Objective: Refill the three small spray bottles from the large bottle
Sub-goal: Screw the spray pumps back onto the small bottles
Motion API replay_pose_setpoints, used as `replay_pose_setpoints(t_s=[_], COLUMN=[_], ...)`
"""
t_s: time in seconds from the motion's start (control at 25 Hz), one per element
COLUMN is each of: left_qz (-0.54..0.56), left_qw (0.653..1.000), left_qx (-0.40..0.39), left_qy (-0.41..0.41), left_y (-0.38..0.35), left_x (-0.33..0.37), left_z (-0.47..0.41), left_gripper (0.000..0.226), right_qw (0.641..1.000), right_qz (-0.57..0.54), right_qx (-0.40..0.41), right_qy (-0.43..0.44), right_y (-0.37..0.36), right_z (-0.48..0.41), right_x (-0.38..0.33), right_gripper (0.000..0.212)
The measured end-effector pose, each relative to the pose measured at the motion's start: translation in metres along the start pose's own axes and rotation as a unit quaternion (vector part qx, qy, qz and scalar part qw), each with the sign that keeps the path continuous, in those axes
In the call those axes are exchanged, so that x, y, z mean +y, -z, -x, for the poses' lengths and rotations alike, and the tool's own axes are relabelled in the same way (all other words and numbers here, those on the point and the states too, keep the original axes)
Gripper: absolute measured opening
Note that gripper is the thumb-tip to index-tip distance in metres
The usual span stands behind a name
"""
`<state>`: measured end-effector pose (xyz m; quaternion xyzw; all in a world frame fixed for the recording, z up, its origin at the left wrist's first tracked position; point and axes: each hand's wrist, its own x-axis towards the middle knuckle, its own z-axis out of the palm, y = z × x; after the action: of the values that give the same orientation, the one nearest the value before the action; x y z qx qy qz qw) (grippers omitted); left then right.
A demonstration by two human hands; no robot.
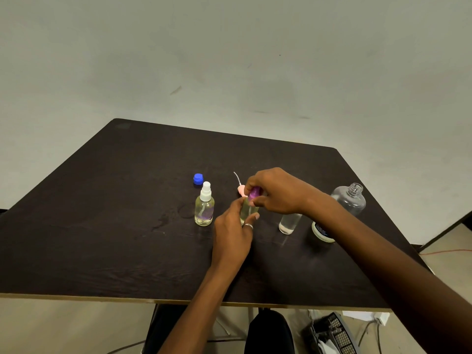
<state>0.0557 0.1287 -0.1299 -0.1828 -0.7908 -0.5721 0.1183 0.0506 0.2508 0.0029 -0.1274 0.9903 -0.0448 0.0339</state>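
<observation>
Middle spray bottle (247,212), mid table (102,200), is gripped by left hand (232,233) while right hand (275,191) pinches its purple top (253,194), so approx. 2 of 3 look done; open bottle (288,223) at right waits w/o pink sprayer (240,189).

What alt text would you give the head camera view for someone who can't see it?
A person's left hand holds a small bottle of pale liquid on a dark table while the right hand pinches its purple spray top. Nearby stand a white-topped spray bottle, an open small clear bottle and the uncapped large bottle; a blue cap lies behind.
</observation>
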Motion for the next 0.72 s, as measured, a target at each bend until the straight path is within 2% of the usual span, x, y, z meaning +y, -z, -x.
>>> replay_pose_setpoints(t_s=[0.16, 0.48, 0.72], left_qz=[-0.002, -0.027, -0.03], left_qw=[1.0, 1.0, 0.999], left_qx=[-0.005, 0.002, 0.014], left_qy=[0.008, 0.005, -0.001], left_y=[0.002, 0.0, -0.002], left_x=[0.0, -0.003, -0.003], left_z=[-0.004, -0.006, -0.003], left_gripper=[0.037, 0.04, 0.041], right_qw=[1.0, 0.998, 0.99], right_qz=[-0.002, -0.025, -0.023], right_qx=[-0.006, 0.047, 0.095], right_qy=[-0.001, -0.036, -0.104], right_y=[-0.001, -0.012, -0.025], right_z=[-0.008, -0.009, -0.01], right_x=[0.002, 0.002, -0.005], right_gripper=[0.018, 0.01, 0.011])
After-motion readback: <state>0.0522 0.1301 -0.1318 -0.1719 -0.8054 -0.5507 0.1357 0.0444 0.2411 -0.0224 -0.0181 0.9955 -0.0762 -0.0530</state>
